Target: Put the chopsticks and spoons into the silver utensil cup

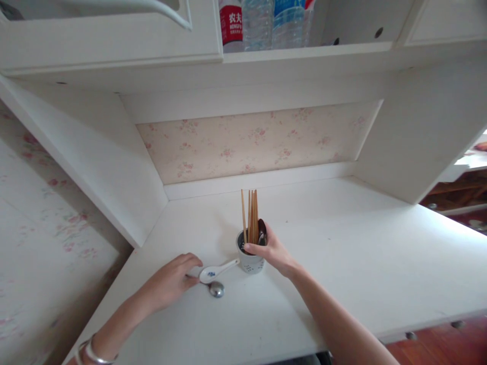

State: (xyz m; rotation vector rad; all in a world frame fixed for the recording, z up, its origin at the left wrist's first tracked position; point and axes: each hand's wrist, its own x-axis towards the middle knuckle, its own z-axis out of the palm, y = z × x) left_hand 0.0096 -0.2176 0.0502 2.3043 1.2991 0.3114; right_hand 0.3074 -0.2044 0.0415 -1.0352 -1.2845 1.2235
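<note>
A white perforated utensil holder stands upright on the counter. Wooden chopsticks and dark-looking metal spoons rise out of it. My right hand grips the holder at its right side, with the thumb across the near rim; its other fingers are mostly hidden behind. To the left lie a white ceramic spoon with a blue mark in its bowl and, just below it, a metal spoon. My left hand is beside both spoons, thumb and fingers apart around the metal spoon's handle end.
The white counter runs under a white cupboard. Plastic bottles stand on the open shelf above. White side panels flank the counter, and flowered wallpaper covers the back.
</note>
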